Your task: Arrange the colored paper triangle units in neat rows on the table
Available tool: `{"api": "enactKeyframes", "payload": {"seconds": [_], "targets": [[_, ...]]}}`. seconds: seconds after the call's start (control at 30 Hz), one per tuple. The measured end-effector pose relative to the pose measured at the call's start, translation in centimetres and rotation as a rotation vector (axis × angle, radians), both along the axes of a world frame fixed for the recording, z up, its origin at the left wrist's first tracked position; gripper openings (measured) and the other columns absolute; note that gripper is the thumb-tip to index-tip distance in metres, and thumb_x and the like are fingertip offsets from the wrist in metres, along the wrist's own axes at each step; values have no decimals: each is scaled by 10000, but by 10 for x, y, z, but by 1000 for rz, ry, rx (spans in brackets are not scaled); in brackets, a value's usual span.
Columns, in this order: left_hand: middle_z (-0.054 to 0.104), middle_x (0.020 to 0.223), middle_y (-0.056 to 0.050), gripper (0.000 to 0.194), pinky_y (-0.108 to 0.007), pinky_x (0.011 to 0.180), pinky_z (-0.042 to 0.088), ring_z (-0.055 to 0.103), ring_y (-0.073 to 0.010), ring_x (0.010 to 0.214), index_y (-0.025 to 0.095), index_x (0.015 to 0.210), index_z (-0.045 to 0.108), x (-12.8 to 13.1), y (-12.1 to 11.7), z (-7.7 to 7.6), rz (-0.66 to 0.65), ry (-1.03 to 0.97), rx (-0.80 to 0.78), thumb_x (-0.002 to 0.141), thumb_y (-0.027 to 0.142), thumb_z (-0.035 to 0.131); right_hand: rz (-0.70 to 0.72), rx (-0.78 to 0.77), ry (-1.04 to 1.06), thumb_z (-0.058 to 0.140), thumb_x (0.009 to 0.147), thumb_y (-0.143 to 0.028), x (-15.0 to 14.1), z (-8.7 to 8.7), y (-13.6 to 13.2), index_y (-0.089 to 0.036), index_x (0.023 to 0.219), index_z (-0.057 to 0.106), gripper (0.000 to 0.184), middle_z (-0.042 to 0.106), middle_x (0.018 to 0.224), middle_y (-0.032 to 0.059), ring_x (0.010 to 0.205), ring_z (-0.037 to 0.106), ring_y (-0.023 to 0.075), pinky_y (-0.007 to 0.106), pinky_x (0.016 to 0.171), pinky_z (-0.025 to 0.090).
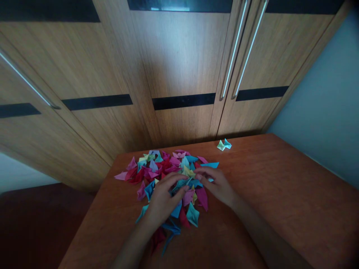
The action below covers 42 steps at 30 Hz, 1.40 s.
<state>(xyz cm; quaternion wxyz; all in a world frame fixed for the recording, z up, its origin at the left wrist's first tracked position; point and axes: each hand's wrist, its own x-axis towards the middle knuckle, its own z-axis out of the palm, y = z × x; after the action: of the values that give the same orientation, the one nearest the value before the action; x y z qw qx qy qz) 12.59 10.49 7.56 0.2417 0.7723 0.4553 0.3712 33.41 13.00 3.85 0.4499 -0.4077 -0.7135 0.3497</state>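
Many folded papers (168, 163) in pink, red, blue, teal and yellow lie heaped on the table (266, 179) in the head view, overlapping so much that single shapes are hard to make out. The left hand (164, 194) arches over the heap, palm hidden; a teal piece (181, 184) shows between its fingers and thumb, but whether they grip it I cannot tell. The right hand (218, 184) bends in at the heap's right side, fingertips near a yellow piece (189, 172); whether it grasps anything is unclear too. The left forearm (134, 239) hides some near papers, with a dark red piece (158, 238) dim beside it. Two pale pieces (221, 146) sit apart near the back edge. The cabinet (182, 56) is cut off above.
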Motion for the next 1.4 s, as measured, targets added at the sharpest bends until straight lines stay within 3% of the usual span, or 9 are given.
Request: {"api": "enactKeyframes", "payload": {"seconds": [0.17,0.37,0.57,0.77,1.0,1.23,1.4], "targets": [[691,1011,-22,259,-298,834,498,645,-177,941,245,1036,662,-2,-4,-3,-27,26,0,792,163,679,86,87,9,619,857,-292,-4,5,-6,-229,1066,663,222,693,892,22,800,637,134,232,691,502],[705,983,-31,246,-314,823,522,662,-189,914,233,1014,671,-1,-6,-2,4,6,-26,771,206,700,125,210,-31,608,864,-273,-9,6,-8,-231,953,705,138,716,878,29,809,658,139,250,730,509],[653,1200,-97,364,-364,887,539,641,-220,1073,217,1180,576,-10,-12,-9,11,-379,-226,820,189,621,1,165,-41,614,853,-284,-8,7,-9,-245,903,715,119,721,847,21,751,659,149,258,667,516],[727,977,-72,132,-297,772,571,695,-199,901,176,932,676,-15,-14,-13,148,-457,-266,822,243,645,-27,130,-33,626,838,-290,-8,3,-9,-237,891,715,117,719,799,19,688,646,144,252,627,508],[740,872,-42,134,-228,647,551,698,-173,809,179,905,692,-17,-13,-17,138,-554,-374,789,247,692,-4,90,-20,634,835,-304,-10,2,-9,-222,886,711,124,714,779,17,676,640,137,243,617,496],[747,892,-52,143,-250,643,557,697,-182,778,179,893,712,-19,-13,-21,155,-435,-276,791,277,685,67,163,-57,617,851,-275,-11,6,-12,-236,915,701,112,703,849,29,782,646,152,268,707,507],[736,901,-30,107,-261,709,556,685,-165,802,219,892,726,-15,-15,-16,149,-198,-66,829,221,639,58,319,-160,653,825,-303,-12,9,-13,-238,975,685,166,632,929,50,882,591,177,318,774,497]]}}
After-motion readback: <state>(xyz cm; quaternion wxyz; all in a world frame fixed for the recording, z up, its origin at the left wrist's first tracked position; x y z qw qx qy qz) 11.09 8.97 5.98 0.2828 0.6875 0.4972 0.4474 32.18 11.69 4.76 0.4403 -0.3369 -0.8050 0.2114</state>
